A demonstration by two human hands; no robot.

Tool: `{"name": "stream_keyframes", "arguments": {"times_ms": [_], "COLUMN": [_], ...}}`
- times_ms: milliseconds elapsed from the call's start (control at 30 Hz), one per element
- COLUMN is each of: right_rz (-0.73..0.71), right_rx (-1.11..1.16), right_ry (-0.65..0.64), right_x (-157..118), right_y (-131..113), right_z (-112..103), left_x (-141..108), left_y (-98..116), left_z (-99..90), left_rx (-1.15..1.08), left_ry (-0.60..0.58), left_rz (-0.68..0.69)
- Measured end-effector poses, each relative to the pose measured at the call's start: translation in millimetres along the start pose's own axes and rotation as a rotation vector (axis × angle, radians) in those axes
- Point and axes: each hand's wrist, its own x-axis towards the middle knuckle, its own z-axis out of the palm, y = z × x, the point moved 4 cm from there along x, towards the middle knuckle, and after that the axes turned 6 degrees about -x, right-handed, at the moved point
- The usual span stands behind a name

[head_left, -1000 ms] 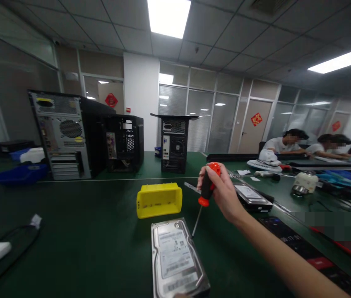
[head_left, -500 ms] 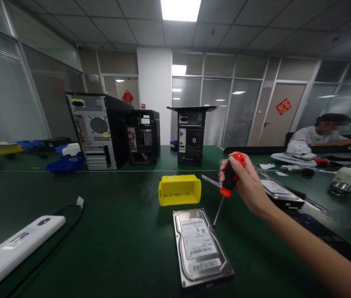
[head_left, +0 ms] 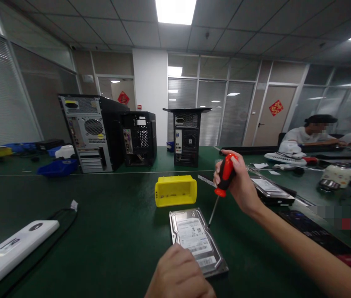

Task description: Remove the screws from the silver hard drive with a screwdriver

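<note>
A silver hard drive (head_left: 194, 236) lies flat on the green table (head_left: 107, 231) in front of me. My right hand (head_left: 239, 184) grips a screwdriver (head_left: 222, 182) with a red and black handle; its tip rests at the drive's right edge. My left hand (head_left: 180, 275) comes up from the bottom of the view and rests on the drive's near end, fingers curled. Whether it grips the drive is unclear. A yellow plastic bin (head_left: 175, 190) lies on its side just behind the drive.
Three computer cases (head_left: 85, 132) (head_left: 140, 138) (head_left: 187, 136) stand at the back. A white device with a black cable (head_left: 14, 246) lies at left. A second hard drive (head_left: 270, 188) and dark trays sit at right. Two people sit at the far right table (head_left: 312, 130).
My left hand has come into view and settled on the near end of the drive. The right hand with the screwdriver has stayed at the drive's right edge. My view shifted slightly.
</note>
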Motion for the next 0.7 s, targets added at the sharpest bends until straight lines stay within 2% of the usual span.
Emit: {"name": "stream_keyframes", "arguments": {"times_ms": [67, 167, 267, 367, 700], "right_rz": [0.027, 0.055, 0.043, 0.017, 0.029], "right_rx": [0.020, -0.052, -0.141, -0.150, -0.086], "right_ry": [-0.012, 0.019, 0.076, 0.117, 0.122], "right_x": [0, 0, 2, 4, 4], "right_y": [2, 4, 6, 9, 9], "right_z": [-1, -4, -8, -11, -12], "left_x": [21, 30, 26, 22, 22], "left_y": [3, 5, 2, 0, 0], "left_z": [-13.6, -16.4, -10.4, -5.0, -3.1], "left_rx": [-0.004, 0.027, 0.031, 0.039, 0.029], "left_ry": [0.110, 0.128, 0.072, 0.004, -0.075], "left_rz": [-0.029, -0.134, -0.188, -0.183, -0.255]}}
